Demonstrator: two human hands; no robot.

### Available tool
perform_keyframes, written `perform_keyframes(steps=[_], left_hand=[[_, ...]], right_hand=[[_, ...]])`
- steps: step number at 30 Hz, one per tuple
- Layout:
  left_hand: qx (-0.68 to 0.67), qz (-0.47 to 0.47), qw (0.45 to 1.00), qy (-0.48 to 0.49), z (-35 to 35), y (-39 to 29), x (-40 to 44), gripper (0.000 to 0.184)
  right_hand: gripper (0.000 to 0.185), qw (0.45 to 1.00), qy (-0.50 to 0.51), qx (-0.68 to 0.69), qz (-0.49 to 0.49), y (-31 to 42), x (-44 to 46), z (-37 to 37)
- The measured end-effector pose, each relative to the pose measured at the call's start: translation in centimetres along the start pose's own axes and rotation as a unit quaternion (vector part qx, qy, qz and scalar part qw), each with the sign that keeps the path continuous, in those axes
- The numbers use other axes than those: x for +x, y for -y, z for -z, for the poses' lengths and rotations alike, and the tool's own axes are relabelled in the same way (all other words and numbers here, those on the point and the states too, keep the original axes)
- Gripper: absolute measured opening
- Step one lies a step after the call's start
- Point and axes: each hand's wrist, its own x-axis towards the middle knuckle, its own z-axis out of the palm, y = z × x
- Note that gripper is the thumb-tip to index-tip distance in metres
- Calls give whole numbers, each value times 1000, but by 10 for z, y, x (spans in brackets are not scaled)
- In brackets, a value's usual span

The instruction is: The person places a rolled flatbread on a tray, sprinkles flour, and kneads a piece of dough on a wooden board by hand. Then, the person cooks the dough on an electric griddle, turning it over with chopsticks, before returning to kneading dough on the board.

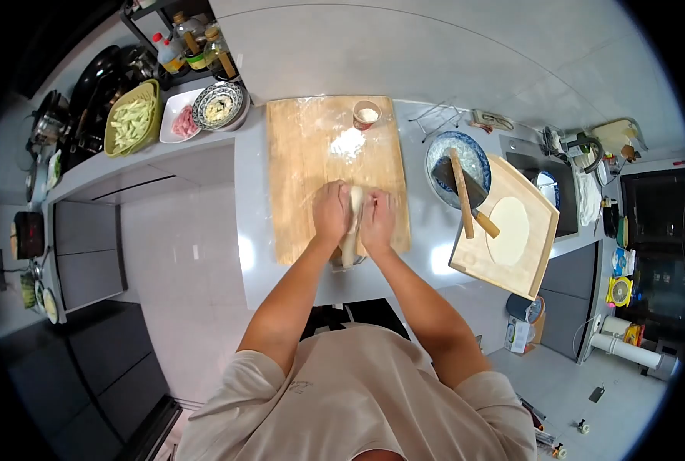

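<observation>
A long strip of pale dough (350, 244) lies lengthwise on the wooden board (292, 161), its near end at the board's front edge. My left hand (332, 211) is closed along the dough's left side, and my right hand (378, 220) is closed along its right side. Both hands press the dough between them. Beyond them, white flour (348, 144) is scattered on the board, near a small cup (367, 115) with white powder inside.
To the right, a blue-rimmed bowl (477, 150) bears a cleaver (477, 192) and a rolling pin (461, 184). A flat dough sheet (508, 230) lies on a wooden tray (541, 265). At the left stand a green basket (155, 123) and bowls. The sink (567, 219) is farther right.
</observation>
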Motion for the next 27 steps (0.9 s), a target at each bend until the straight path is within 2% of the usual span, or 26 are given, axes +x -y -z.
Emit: perform_keyframes(steps=[1, 2, 5, 8, 14, 16, 18, 20, 21, 22, 23, 24, 27], left_hand=[[26, -14, 999, -15, -2, -1, -1, 32], [53, -28, 998, -29, -3, -2, -1, 33], [141, -22, 989, -36, -15, 14, 20, 33], [192, -14, 981, -28, -25, 10, 48, 32], [228, 2, 973, -30, -43, 18, 111, 34], [237, -2, 971, -39, -46, 23, 123, 37], [231, -1, 973, -9, -42, 22, 119, 38], [244, -30, 969, 4, -40, 33, 121, 38], [122, 51, 990, 55, -32, 35, 122, 38], [-3, 131, 986, 104, -22, 36, 122, 39], [-129, 206, 958, 151, -14, 36, 122, 41], [-106, 249, 950, 155, 5, 17, 118, 42], [-79, 218, 959, 161, 23, -6, 81, 40]], right_hand=[[17, 996, -71, -41, -31, -2, 11, -15], [22, 986, -74, -150, 19, -18, 18, -34], [28, 976, -75, -205, -22, -10, 39, -45], [34, 961, -17, -270, -48, -11, 72, -43], [38, 952, 10, -294, -80, -17, 142, -56], [39, 954, -15, -295, -50, -20, 157, -59], [39, 955, -50, -290, -24, -14, 154, -58], [37, 968, -67, -243, -20, -24, 141, -63], [37, 973, -75, -220, -17, -27, 135, -64], [35, 987, -40, -151, -20, -22, 126, -53], [34, 996, -5, -83, -23, -20, 111, -38], [33, 999, 30, -15, -25, -14, 97, -25], [27, 980, 63, 159, -105, 9, 46, 4]])
